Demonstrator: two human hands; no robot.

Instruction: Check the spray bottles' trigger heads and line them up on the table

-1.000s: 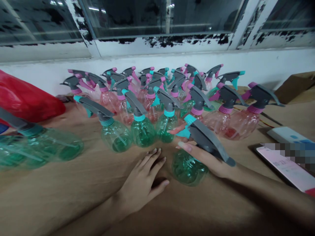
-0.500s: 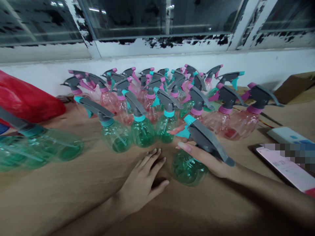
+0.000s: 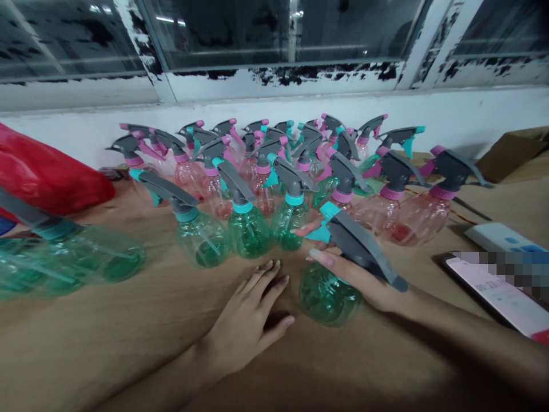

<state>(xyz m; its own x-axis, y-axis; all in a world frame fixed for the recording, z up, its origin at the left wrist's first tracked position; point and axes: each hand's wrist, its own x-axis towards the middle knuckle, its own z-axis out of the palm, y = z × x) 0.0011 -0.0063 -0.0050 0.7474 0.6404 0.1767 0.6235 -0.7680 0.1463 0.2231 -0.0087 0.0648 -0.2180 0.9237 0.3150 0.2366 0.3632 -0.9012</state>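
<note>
My right hand [image 3: 360,274] is closed round the neck of a green spray bottle [image 3: 328,297], just under its grey and turquoise trigger head. The bottle stands on the wooden table [image 3: 163,343]. Flat on the tabletop to its left rests my left hand [image 3: 249,320], fingers stretched out, holding nothing. Just beyond the fingertips stand three green spray bottles with turquoise collars: a left one [image 3: 203,237], a middle one [image 3: 249,229] and a right one [image 3: 291,220]. Part of my right hand's grip is hidden behind the trigger head.
Several pink and green spray bottles crowd toward the wall, among them a pink one [image 3: 422,217]. More green bottles [image 3: 98,252] stand at the left, near a red plastic bag [image 3: 47,177]. On the right lie a phone [image 3: 493,292], a white box [image 3: 506,237] and a cardboard box [image 3: 514,151].
</note>
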